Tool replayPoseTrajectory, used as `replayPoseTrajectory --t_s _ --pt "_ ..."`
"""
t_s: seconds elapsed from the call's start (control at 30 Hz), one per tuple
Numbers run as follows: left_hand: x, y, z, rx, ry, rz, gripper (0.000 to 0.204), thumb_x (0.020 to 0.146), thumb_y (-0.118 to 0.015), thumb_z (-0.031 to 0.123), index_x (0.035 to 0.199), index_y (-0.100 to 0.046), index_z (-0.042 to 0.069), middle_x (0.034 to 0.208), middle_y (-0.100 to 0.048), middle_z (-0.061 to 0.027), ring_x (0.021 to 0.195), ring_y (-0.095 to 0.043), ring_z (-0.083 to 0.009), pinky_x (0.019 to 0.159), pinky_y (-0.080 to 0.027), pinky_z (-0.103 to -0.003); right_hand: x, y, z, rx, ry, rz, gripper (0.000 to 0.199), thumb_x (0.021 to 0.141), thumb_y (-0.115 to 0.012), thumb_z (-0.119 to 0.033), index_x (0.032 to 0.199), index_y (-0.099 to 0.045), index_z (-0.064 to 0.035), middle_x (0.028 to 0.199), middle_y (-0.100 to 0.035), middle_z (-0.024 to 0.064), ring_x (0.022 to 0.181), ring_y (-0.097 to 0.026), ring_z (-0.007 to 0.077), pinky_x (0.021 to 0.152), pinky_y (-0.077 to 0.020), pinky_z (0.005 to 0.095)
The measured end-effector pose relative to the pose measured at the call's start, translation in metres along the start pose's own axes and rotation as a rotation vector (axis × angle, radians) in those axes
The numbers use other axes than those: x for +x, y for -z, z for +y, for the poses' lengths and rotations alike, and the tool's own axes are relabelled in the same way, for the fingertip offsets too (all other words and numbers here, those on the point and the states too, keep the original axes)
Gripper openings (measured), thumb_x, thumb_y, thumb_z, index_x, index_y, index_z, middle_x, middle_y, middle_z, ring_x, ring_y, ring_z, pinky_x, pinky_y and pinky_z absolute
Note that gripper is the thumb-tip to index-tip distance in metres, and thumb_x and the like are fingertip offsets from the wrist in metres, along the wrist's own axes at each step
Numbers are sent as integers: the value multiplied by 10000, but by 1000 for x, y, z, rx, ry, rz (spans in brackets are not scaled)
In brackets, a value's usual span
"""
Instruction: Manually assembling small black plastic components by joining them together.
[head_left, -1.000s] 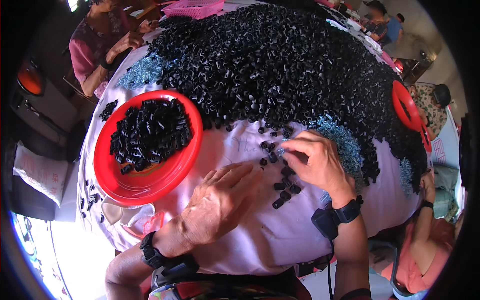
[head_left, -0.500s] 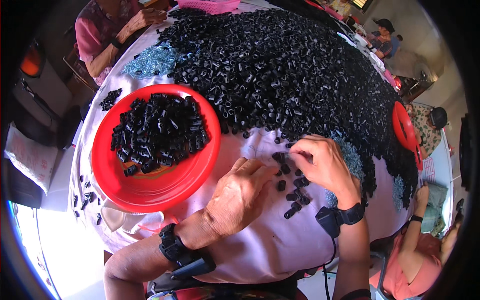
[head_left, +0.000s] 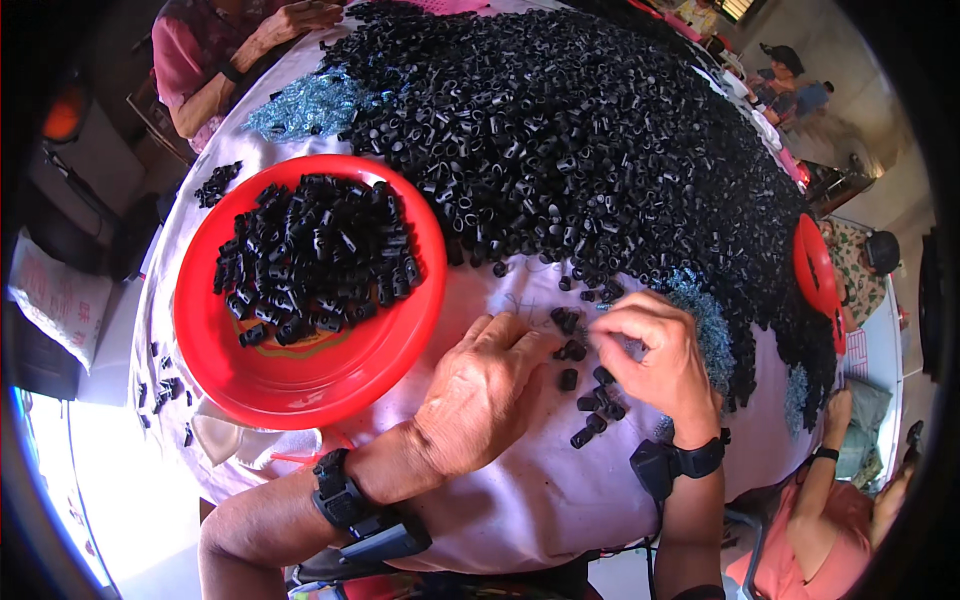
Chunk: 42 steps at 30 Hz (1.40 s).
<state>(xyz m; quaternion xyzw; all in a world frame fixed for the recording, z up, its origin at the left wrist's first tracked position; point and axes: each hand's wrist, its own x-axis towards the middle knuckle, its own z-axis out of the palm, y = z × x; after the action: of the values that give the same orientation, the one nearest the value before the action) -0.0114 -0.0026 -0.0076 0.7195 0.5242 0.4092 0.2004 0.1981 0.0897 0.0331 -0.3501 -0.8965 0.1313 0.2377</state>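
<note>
My left hand (head_left: 482,388) rests low over the pale cloth, palm down. Its fingers are curled together, and whatever they hold is hidden. Across from it, my right hand (head_left: 655,355) has thumb and index finger drawn into a pinch; anything between them is too small to make out. Between and below the hands lie several loose black plastic cylinders (head_left: 568,379), like cord-lock parts. Behind them spreads a large heap of hollow black plastic parts (head_left: 560,150). Beside my right hand is a pile of tiny shiny bluish pieces (head_left: 703,315), perhaps springs.
A red plastic basin (head_left: 270,395) at left holds a mound of black parts (head_left: 315,260). Another bluish pile (head_left: 315,105) lies beyond it. A red dish (head_left: 815,265) stands at the right edge. Other people sit around the cloth-covered table (head_left: 560,510), one sleeve (head_left: 830,520) close at right.
My right hand has shifted slightly right and down, away from the left hand's fingertips. My left hand stays nearly in place. The view has tilted a little.
</note>
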Motion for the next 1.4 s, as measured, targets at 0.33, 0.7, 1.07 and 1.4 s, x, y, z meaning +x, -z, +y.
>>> replayPoseTrajectory --t_s 0.33,0.7,1.07,1.4 --pt "4 -4 1 24 2 25 312 831 -725 34 1141 -699 55 939 -613 -134 899 -639 -351 783 -541 -449 -3 -6 0 3 22 -82 119 836 -735 -38 952 -756 -53 892 -697 93 803 -695 304 712 -568 394" --pt "7 0 -1 -282 39 32 267 882 -740 3 1146 -696 9 948 -665 -147 837 -697 -315 727 -570 -394 0 -2 -17 213 73 -53 128 784 -756 4 907 -730 -23 844 -707 91 746 -703 245 676 -561 349" --pt "10 -4 -1 -364 101 139 196 933 -711 92 1114 -710 19 928 -696 -149 855 -692 -342 744 -567 -424 -2 -5 -12 360 -20 93 62 872 -764 -58 928 -756 -31 844 -719 30 620 -565 60 504 -381 227" --pt "29 -18 20 264 49 -180 166 881 -726 180 997 -687 67 985 -633 -144 882 -683 -376 725 -570 -472 -2 -3 2 349 -73 129 71 871 -736 4 933 -770 -3 834 -715 38 644 -640 63 533 -465 219"
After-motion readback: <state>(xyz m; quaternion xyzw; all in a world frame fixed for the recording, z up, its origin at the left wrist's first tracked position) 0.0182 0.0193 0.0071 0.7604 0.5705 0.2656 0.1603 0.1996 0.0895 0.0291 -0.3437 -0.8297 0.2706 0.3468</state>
